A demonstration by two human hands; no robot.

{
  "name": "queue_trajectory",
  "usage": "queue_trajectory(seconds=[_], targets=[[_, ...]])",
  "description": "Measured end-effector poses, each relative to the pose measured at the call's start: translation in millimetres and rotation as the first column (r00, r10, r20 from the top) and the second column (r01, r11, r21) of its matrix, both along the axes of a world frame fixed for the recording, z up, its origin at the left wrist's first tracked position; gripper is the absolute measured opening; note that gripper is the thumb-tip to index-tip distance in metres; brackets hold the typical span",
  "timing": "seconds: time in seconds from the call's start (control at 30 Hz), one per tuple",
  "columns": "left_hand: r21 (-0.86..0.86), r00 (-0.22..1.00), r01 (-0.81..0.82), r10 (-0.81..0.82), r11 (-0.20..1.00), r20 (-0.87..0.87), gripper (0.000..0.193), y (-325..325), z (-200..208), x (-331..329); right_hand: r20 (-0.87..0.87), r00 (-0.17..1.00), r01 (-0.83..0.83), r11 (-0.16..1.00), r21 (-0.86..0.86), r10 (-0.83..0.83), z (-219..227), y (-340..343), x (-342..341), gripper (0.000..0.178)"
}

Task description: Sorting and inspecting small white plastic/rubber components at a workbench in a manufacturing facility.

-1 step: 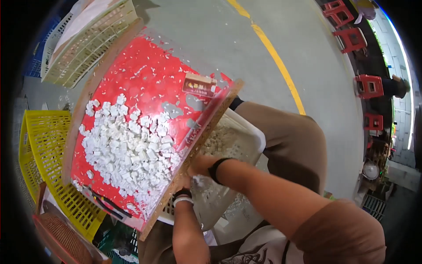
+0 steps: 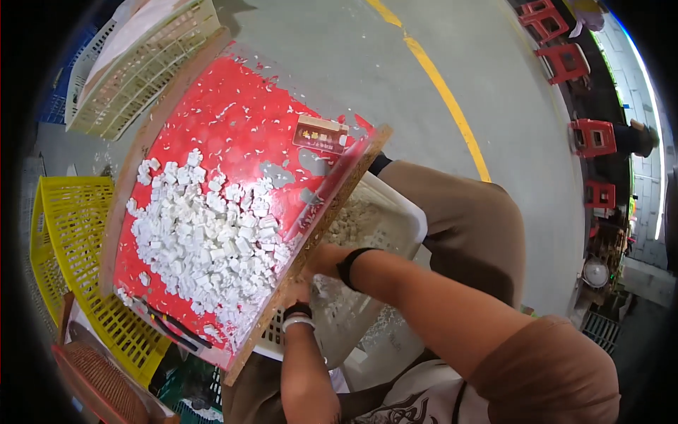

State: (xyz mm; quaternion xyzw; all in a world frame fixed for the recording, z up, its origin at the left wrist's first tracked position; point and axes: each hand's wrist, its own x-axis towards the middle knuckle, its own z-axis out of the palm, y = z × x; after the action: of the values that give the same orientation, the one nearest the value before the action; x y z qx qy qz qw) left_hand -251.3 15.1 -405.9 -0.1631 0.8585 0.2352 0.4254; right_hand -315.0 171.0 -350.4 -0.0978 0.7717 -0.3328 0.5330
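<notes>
My left hand (image 2: 299, 291) and my right hand (image 2: 319, 261) are close together at the near edge of a red-topped board (image 2: 233, 106). Their fingers are hidden beneath the wooden rim (image 2: 339, 187), so whatever they hold does not show. Below them sits a white plastic basket (image 2: 406, 212) with pale crumbs and small pieces inside. A heap of small white blocky pieces (image 2: 212, 240) covers much of the board. Pliers with dark handles (image 2: 173, 331) lie at the board's lower left corner. Near the right edge rests a dark red printed card (image 2: 320, 134).
Yellow slatted baskets (image 2: 85, 233) stand left of the board, and a cream crate (image 2: 152, 78) is beyond it. A brown woven chair back (image 2: 99, 378) is at lower left. Red stools (image 2: 593, 138) line the far right, past a yellow floor line (image 2: 445, 99).
My left wrist and forearm have shifted slightly to the right. The right forearm has moved only a little; the heap, pliers and card look unchanged.
</notes>
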Motion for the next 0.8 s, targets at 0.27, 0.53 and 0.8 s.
queue_trajectory(seconds=[0.27, 0.53, 0.8], targets=[[0.065, 0.985, 0.054, -0.042, 0.996, -0.170, 0.066, 52, 18, -15, -0.126, 0.879, 0.476, 0.866, 0.157, -0.460, -5, 83, -15, 0.042], [0.148, 0.990, -0.107, 0.119, 0.983, -0.073, 0.067, 35, -10, -15, -0.264, 0.959, 0.181, 0.944, 0.277, -0.106, -40, 52, -6, 0.047], [0.281, 0.979, 0.001, 0.056, 0.960, -0.196, 0.063, 34, -21, 29, -0.141, 0.937, -0.227, 0.863, 0.451, 0.320, -38, 6, 18, 0.061]])
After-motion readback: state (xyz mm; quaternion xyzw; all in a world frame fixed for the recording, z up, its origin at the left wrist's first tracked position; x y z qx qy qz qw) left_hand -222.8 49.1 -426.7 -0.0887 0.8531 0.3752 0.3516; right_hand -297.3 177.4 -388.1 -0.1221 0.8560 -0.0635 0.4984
